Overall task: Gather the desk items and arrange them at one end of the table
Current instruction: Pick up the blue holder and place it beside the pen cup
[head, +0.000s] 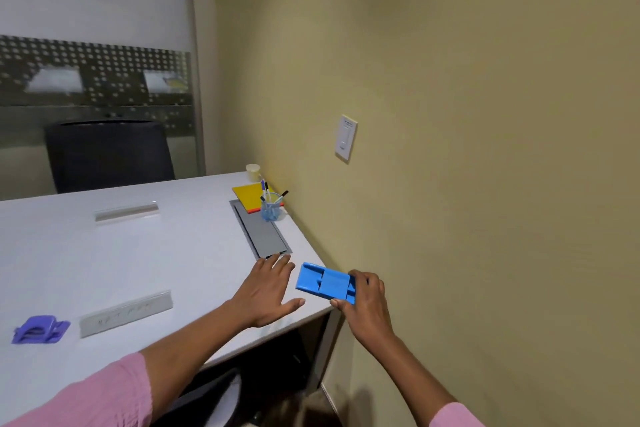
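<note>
My right hand [367, 302] grips a blue plastic holder [323, 281] by its near end, just above the right corner of the white table [138, 263]. My left hand [268, 291] lies flat on the table beside it, fingers spread, holding nothing. Farther along the wall edge stand a clear blue pen cup [272, 206] with markers, a yellow notebook [251, 194] and a cream cup [252, 172]. A purple plastic item [40, 329] lies at the near left. Two clear name plates [126, 314] [126, 211] rest on the table.
A grey cable hatch [263, 232] is set into the table near the wall. The beige wall [467, 114] with a white switch [345, 138] runs close along the right. A black office chair [110, 152] stands behind the far edge.
</note>
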A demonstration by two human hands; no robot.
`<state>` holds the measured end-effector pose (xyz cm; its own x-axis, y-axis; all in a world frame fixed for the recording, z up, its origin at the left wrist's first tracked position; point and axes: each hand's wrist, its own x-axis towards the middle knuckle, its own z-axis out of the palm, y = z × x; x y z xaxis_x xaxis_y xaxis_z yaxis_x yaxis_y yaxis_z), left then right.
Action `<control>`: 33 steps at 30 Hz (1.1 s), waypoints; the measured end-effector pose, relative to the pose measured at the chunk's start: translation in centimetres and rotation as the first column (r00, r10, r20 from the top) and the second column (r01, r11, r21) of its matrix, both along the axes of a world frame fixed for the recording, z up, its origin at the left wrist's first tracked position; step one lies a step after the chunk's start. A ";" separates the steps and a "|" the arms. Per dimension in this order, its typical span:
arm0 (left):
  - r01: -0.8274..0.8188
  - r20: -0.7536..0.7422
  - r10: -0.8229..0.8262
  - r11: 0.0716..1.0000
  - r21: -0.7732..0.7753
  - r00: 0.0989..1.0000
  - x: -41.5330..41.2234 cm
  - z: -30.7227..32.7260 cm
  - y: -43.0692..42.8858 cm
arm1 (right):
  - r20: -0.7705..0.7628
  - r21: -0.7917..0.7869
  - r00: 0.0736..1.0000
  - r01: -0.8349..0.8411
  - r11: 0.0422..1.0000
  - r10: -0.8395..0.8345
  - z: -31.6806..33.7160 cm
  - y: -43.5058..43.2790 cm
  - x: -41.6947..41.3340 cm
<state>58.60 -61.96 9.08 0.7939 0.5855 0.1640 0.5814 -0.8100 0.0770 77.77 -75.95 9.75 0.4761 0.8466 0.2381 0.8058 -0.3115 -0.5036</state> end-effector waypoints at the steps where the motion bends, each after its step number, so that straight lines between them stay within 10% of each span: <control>1: -0.019 0.001 0.019 1.000 0.000 1.000 0.4 -0.3 1.1 | 0.008 -0.018 1.000 -0.024 1.000 0.024 -0.3 1.7 0.5; 33: -0.514 -0.196 0.479 0.834 -0.203 0.855 5.9 -11.7 35.2 | 0.017 -0.461 0.893 -0.391 0.796 0.449 -13.3 49.2 12.5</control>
